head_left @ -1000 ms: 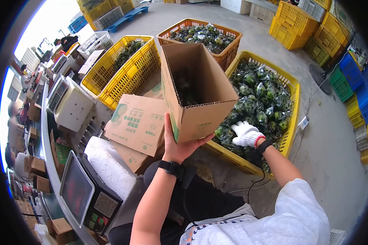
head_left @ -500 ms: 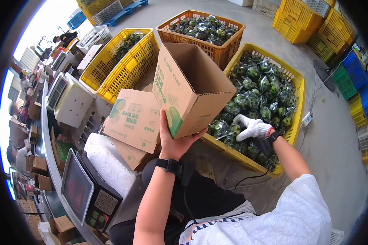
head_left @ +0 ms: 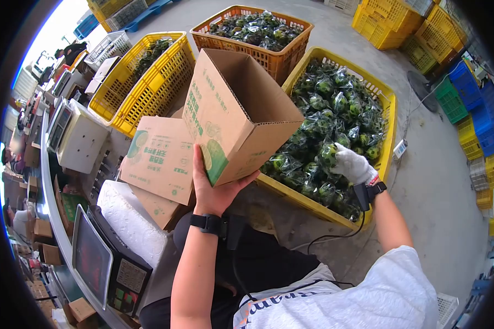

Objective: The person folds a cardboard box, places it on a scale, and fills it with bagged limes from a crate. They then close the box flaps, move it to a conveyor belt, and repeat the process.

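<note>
My bare left hand (head_left: 217, 189) holds up a cardboard box (head_left: 217, 123) from below, its fingers and thumb spread along the lower corner. The box is tilted, with its top gaping and green print on its sides. Over the yellow crate (head_left: 391, 131), my right hand (head_left: 354, 166) wears a white glove. Its fingers are closed on a bagged green fruit (head_left: 327, 156), partly hidden by the glove. Many more green fruits in clear bags (head_left: 335, 104) fill this crate around the hand.
Behind the held box are another printed carton (head_left: 159, 159), a yellow crate (head_left: 156, 82) and an orange crate (head_left: 280, 60), both with fruit. A weighing scale (head_left: 93, 257) and white foam block (head_left: 129, 211) stand at left. A cable (head_left: 335, 237) runs from my right wrist.
My right hand has shifted right across the bagged fruit and closed on one. The left hand keeps hold of the box. The whole view has shifted slightly.
</note>
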Motion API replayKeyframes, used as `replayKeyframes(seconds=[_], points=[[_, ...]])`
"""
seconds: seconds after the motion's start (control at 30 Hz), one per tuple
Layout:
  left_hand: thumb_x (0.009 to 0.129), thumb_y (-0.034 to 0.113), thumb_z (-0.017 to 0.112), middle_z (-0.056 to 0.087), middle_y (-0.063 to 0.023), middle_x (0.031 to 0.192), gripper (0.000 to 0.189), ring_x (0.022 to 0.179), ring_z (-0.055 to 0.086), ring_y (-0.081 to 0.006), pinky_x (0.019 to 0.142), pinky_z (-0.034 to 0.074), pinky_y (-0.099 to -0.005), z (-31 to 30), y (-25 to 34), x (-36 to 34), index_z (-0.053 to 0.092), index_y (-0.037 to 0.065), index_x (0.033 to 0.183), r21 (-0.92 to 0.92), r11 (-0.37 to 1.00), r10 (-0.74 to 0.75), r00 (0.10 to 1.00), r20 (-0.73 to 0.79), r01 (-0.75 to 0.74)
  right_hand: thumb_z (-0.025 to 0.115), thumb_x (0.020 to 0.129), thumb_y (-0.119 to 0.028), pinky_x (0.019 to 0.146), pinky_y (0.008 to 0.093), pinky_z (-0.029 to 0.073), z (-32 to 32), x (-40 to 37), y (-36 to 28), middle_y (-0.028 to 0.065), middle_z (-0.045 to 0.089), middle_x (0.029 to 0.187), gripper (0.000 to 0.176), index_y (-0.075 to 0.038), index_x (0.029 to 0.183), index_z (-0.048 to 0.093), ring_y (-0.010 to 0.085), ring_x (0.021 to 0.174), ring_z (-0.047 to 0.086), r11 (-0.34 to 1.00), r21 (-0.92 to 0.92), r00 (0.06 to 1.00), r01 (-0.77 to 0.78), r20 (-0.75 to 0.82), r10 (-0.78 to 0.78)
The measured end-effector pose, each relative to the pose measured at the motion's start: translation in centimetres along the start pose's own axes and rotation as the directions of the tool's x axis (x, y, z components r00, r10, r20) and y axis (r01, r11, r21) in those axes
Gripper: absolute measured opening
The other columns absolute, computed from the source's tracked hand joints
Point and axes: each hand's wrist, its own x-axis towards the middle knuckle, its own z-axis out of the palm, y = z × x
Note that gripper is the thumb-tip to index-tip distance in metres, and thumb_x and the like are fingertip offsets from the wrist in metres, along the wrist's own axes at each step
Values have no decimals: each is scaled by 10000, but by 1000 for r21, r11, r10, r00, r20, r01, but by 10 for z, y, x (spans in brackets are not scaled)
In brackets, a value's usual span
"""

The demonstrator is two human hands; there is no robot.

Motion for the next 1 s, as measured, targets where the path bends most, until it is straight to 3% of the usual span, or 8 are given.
replayKeyframes(seconds=[0.13, 0.23, 0.37, 0.5, 0.53, 0.63, 0.8, 1.0], points=[[923, 748, 493, 484, -145, 1495, 876, 1362, 480, -375, 1090, 396, -621, 2, -2, 0, 377, 129, 1531, 158, 987, 49, 995, -92, -34, 566, 986, -350, 953, 380, 505, -2, -21, -27, 70, 632, 1309, 530, -113, 1454, 486, 214, 1103, 625, 882, -454, 962, -127, -273, -3], [940, 722, 497, 514, -124, 1467, 824, 1329, 521, -337, 1066, 435, -592, 3, -2, -1, 403, 133, 1509, 240, 970, 53, 993, -103, -27, 480, 973, -643, 1023, 469, 463, -1, -37, -27, 203, 586, 1401, 684, -160, 1457, 497, 387, 1261, 573, 252, -904, 902, -344, -393, -179], [957, 687, 506, 506, -128, 1484, 807, 1334, 523, -343, 1096, 404, -582, 6, -5, 2, 388, 126, 1526, 343, 938, 95, 987, -132, -45, 384, 922, -794, 1153, 516, 354, 21, -42, -8, 259, 448, 1524, 846, -207, 1529, 434, 437, 1441, 382, 135, -808, 816, -573, -578, 6], [1007, 516, 571, 508, -100, 1475, 705, 1330, 525, -254, 1110, 424, -397, 6, -13, 14, 360, 119, 1549, 516, 838, 250, 965, -74, -177, 367, 971, -739, 1189, 429, 307, -4, -35, 15, 169, 431, 1574, 841, -112, 1528, 429, 380, 1470, 350, 374, -834, 899, -407, -437, 2], [998, 460, 609, 493, -101, 1476, 737, 1333, 500, -227, 1119, 398, -369, 19, -15, 14, 315, 108, 1575, 617, 760, 270, 963, -12, -205, 399, 1003, -675, 1198, 377, 285, -49, -19, 60, 161, 432, 1576, 806, -58, 1521, 424, 313, 1478, 362, 740, -649, 950, -179, -308, -41], [917, 519, 702, 475, -209, 1444, 914, 1286, 530, -283, 1080, 429, -401, 32, -25, 31, 254, 146, 1621, 862, 447, 277, 953, 121, -239, 442, 1048, -566, 1219, 320, 238, -64, -13, 84, 62, 388, 1615, 735, -57, 1572, 359, 177, 1486, 335, 959, -256, 952, -121, -304, 39], [781, 845, 580, 502, -372, 1254, 1094, 1217, 554, -495, 1063, 444, -483, 55, -34, 79, 246, 236, 1627, 984, -131, 202, 975, -95, 123, 448, 1064, -511, 1188, 320, 301, -41, -20, 68, 38, 442, 1572, 676, -61, 1564, 376, 159, 1418, 412, 996, 41, 939, -75, -332, 84], [763, 866, 581, 439, -392, 1328, 1119, 1284, 468, -552, 1094, 395, -553, 58, -39, 99, 197, 277, 1634, 957, -235, 135, 981, -143, 172, 514, 1060, -442, 1108, 386, 438, 3, -15, 61, 36, 568, 1458, 563, -101, 1507, 481, 194, 1289, 565, 863, 496, 935, 99, -344, 90]])
